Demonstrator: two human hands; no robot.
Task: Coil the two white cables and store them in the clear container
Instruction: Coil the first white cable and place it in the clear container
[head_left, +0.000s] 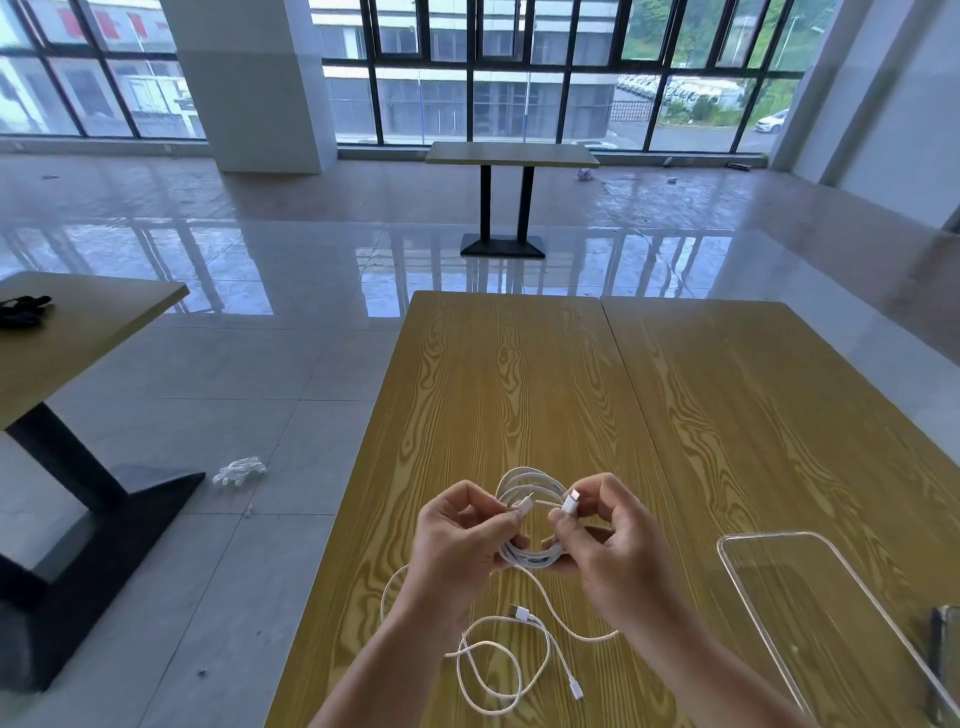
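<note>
Both hands (540, 535) grip coiled white cable (530, 555); second cable (511, 660) loose on table (519, 374).

The counter (519, 395) is two yellow wood-grain tops pushed together along a seam. A loose white cable (511, 657) lies in open loops on its near part, and a clear container (810, 603) rests on its right side.

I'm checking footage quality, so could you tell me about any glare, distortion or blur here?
Head view: daylight from the windows glares on the glossy floor; wide-angle bending curves the table edges; the hands and coiled cable stay sharp; the clear container shows faint reflections.
</note>
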